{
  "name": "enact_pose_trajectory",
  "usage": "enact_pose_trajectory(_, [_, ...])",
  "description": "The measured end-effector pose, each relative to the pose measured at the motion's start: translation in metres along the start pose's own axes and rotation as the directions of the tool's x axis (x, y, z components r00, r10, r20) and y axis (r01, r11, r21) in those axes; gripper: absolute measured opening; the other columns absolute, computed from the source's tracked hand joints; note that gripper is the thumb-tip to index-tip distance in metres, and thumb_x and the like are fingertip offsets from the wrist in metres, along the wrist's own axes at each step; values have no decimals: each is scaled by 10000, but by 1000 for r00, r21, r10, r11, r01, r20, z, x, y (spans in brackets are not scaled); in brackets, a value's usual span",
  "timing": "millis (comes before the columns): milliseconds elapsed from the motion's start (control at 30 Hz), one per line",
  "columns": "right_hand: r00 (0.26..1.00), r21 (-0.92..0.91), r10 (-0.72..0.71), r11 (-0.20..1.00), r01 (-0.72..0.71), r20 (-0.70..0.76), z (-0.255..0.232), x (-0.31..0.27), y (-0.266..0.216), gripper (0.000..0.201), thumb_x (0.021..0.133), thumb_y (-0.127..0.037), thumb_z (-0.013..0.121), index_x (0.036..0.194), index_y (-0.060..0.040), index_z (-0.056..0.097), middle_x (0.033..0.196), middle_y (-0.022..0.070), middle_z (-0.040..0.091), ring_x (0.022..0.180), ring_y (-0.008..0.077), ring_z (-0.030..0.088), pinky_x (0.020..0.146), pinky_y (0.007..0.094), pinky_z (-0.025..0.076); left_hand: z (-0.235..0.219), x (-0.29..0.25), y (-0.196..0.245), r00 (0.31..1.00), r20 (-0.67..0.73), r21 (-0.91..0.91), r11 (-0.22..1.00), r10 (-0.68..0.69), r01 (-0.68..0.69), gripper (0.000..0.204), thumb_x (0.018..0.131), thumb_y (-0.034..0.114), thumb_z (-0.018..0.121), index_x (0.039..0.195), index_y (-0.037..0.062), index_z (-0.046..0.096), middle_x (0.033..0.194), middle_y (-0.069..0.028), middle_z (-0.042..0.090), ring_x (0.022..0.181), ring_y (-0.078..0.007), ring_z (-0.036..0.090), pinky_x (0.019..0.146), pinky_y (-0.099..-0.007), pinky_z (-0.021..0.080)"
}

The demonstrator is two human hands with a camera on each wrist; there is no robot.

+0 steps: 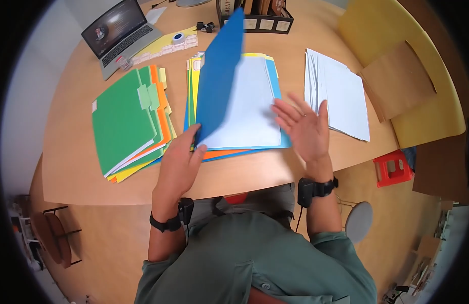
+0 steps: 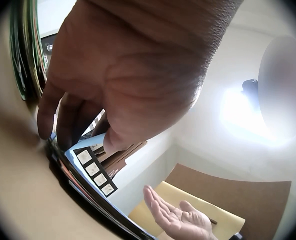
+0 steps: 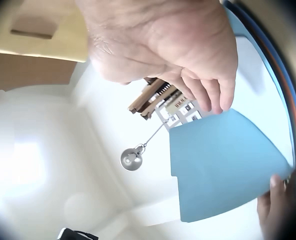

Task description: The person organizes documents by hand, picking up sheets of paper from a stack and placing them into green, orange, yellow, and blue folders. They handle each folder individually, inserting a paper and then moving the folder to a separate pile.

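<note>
A blue file folder (image 1: 220, 76) stands half open on a stack of coloured folders, its cover raised and white paper (image 1: 252, 106) lying inside. My left hand (image 1: 179, 161) grips the folder at its near left corner, thumb on the inner side and fingers around the fold. In the left wrist view, the fingers (image 2: 68, 117) reach down to the edge of the stack. My right hand (image 1: 306, 129) is held palm up beside the right edge of the paper, fingers extended and holding nothing. The raised cover (image 3: 223, 165) also shows in the right wrist view, below the right fingertips.
To the left lies a fanned stack of green, orange and yellow folders (image 1: 125, 119). A pile of white paper (image 1: 338, 96) is on the right, near a yellow chair (image 1: 427, 121). Farther back are a laptop (image 1: 120, 38), label sheets (image 1: 168, 48) and a black book holder (image 1: 257, 24).
</note>
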State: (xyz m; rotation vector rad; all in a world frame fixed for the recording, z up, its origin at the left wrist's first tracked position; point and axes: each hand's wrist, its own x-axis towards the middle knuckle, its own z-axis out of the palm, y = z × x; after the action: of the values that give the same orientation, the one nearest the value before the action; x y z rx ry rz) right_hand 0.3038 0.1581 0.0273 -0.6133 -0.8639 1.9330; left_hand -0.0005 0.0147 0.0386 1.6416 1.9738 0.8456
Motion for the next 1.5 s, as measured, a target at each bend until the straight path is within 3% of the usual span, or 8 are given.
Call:
enact_pose_trajectory(133, [906,-675,-379,720,161,-188,-24,-8,8,595,1133,-429,624,1544,0,586,1454,174,671,1270,245,659,1095,368,513,-1,0,-1,985,1,18,985,171,-171,505,1047,296,732,1443,-7,650,1254,-247,725,1098,-380,686,992,-450,537])
enact_pose_trajectory(233, [963,-699,-209,714,30,-171,-31,-17,20,437,1050,-211,758,1432,-12,683,1386,123,702,1159,180,691,993,330,555,0,3,-5,995,15,41,994,100,-101,510,1043,293,749,1445,-5,653,1213,-238,731,1051,-336,690,969,-415,550])
enact_pose_trajectory(500, [911,-975,-400,144,168,98,-28,-21,44,347,969,-188,804,1287,-53,769,1389,162,693,1250,333,675,1008,408,577,11,16,-10,990,-2,-274,952,-139,133,465,1046,216,750,1434,-21,654,1180,-136,740,1021,-153,671,907,-315,558])
enact_pose_trajectory(733, [910,-977,-403,137,164,96,-30,-21,42,334,961,-178,811,1271,-59,776,1388,152,695,1299,348,652,1055,430,566,9,25,-24,979,26,-749,645,-203,154,362,1066,188,690,1364,-18,679,1047,-23,704,909,-94,655,788,-243,537])
enact_pose_trajectory(867, [895,-977,-424,93,193,137,-31,-21,43,337,949,-168,819,1267,-64,778,1386,153,701,1288,352,662,1065,430,564,14,23,-9,927,212,-567,734,-309,374,332,1090,203,658,1342,-13,684,957,-9,693,789,-74,643,687,-236,511])
enact_pose_trajectory(1100, [902,-966,-423,184,181,88,-29,-23,45,396,955,-152,806,1333,-61,732,1386,181,693,1264,375,673,1054,433,562,24,8,-4,980,-69,-481,867,-187,132,313,1143,198,610,1357,-26,656,921,-40,689,704,-103,693,635,-262,569])
enact_pose_trajectory(1300, [888,-978,-439,85,190,135,-28,-24,45,367,962,-134,793,1310,-31,734,1374,177,697,1248,367,675,1054,428,561,-42,-1,-46,797,-490,-512,856,-354,66,287,1160,171,566,1337,-31,666,951,4,651,682,-56,538,614,-218,476])
enact_pose_trajectory(1500, [883,-976,-449,91,200,139,-27,-24,45,346,957,-126,792,1286,-28,745,1376,175,697,1250,370,677,1056,428,559,-117,-34,-133,710,-609,-462,886,-354,45,310,1161,182,560,1352,-36,670,875,19,609,664,-55,496,596,-227,432])
